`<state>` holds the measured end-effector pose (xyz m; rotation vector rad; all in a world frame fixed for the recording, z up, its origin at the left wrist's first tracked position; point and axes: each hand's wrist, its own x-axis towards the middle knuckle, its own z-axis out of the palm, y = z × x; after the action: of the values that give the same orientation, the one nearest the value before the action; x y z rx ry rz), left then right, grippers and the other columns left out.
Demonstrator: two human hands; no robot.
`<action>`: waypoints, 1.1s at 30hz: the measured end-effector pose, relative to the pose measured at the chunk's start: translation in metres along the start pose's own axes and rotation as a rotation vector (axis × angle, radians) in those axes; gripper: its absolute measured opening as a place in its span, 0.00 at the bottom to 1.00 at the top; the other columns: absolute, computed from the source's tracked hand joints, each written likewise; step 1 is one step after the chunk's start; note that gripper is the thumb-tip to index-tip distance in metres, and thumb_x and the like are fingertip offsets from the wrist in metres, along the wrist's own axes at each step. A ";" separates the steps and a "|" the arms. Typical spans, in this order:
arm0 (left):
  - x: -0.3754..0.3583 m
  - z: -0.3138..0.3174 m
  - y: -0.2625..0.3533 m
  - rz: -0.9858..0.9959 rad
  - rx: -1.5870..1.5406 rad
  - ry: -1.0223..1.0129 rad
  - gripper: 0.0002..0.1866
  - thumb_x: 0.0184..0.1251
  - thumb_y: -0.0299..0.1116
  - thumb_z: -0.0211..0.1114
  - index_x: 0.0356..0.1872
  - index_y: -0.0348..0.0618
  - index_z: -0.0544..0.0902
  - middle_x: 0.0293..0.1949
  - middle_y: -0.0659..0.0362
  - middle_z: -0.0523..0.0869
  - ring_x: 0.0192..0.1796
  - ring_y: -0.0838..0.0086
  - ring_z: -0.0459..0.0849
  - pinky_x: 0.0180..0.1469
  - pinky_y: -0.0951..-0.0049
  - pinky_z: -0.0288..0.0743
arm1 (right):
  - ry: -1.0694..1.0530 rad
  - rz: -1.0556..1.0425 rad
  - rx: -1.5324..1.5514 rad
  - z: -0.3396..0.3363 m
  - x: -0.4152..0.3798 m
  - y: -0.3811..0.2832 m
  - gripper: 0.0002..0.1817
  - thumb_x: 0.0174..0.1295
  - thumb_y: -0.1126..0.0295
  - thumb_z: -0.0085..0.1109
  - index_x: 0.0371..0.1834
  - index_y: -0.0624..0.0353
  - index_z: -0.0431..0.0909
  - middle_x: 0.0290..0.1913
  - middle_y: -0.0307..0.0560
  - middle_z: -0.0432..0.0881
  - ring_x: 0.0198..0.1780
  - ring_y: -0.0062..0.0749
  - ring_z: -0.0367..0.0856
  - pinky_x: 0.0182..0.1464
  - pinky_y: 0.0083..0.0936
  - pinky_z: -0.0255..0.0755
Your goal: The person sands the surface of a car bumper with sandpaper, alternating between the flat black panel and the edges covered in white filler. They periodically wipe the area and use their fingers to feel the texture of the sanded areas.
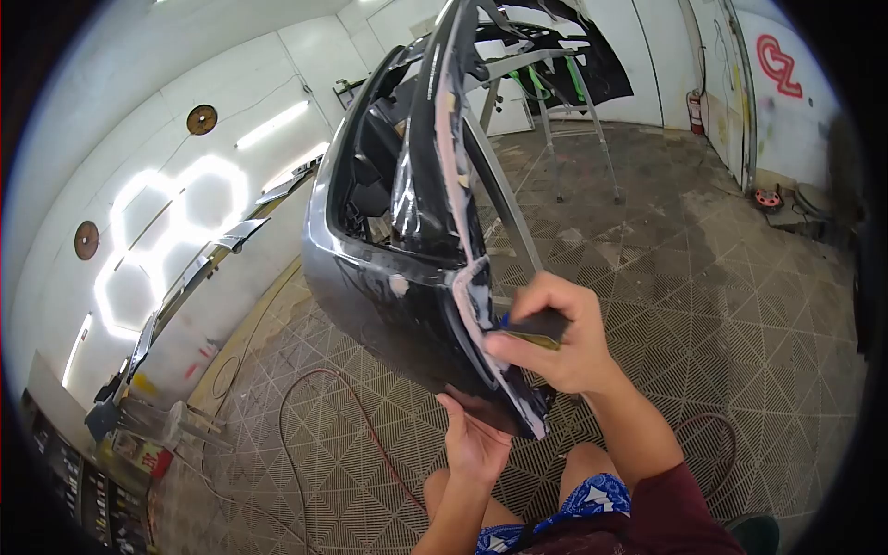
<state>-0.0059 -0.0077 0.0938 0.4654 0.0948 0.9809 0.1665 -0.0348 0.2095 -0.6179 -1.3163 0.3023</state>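
A dark car bumper (398, 310) hangs in front of me, its edge facing me. Pinkish-white filler (470, 314) runs along that edge, with scuffed patches around it. At the lower end, my left hand (476, 449) grips the bumper, thumb on the outer face and fingers partly hidden under it. My right hand (569, 338) is closed around a dark, thin piece that looks like folded sandpaper (544, 326), with a yellowish edge. This piece is at the filled edge; the fingers are slightly blurred.
A metal stand (575, 106) with green straps is behind the bumper. A red hose (361, 416) curves over the patterned floor. Hexagonal lights (148, 208) and a long rack of parts (199, 268) line the left wall. A fire extinguisher (696, 111) stands at the back right.
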 end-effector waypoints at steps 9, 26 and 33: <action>0.003 -0.013 0.002 -0.013 -0.007 0.020 0.24 0.82 0.57 0.52 0.67 0.56 0.79 0.67 0.64 0.83 0.67 0.68 0.82 0.68 0.57 0.79 | -0.057 0.080 0.144 -0.009 -0.018 0.016 0.15 0.60 0.70 0.80 0.31 0.58 0.77 0.29 0.32 0.79 0.33 0.12 0.74 0.35 0.18 0.66; 0.004 -0.022 0.006 -0.013 -0.006 -0.026 0.27 0.82 0.57 0.51 0.70 0.53 0.76 0.68 0.61 0.82 0.69 0.66 0.81 0.69 0.57 0.78 | -0.049 0.171 0.200 -0.008 -0.032 0.022 0.16 0.56 0.71 0.81 0.30 0.56 0.76 0.30 0.32 0.77 0.32 0.13 0.71 0.36 0.17 0.65; 0.005 -0.022 0.007 -0.021 -0.010 -0.021 0.25 0.81 0.56 0.53 0.68 0.56 0.78 0.68 0.62 0.82 0.68 0.68 0.81 0.70 0.55 0.78 | 0.025 0.132 0.183 -0.001 -0.015 0.011 0.16 0.57 0.72 0.80 0.30 0.56 0.76 0.31 0.32 0.78 0.31 0.12 0.71 0.33 0.17 0.64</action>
<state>-0.0146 0.0064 0.0777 0.4650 0.0761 0.9553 0.1649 -0.0343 0.1908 -0.5529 -1.2105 0.5159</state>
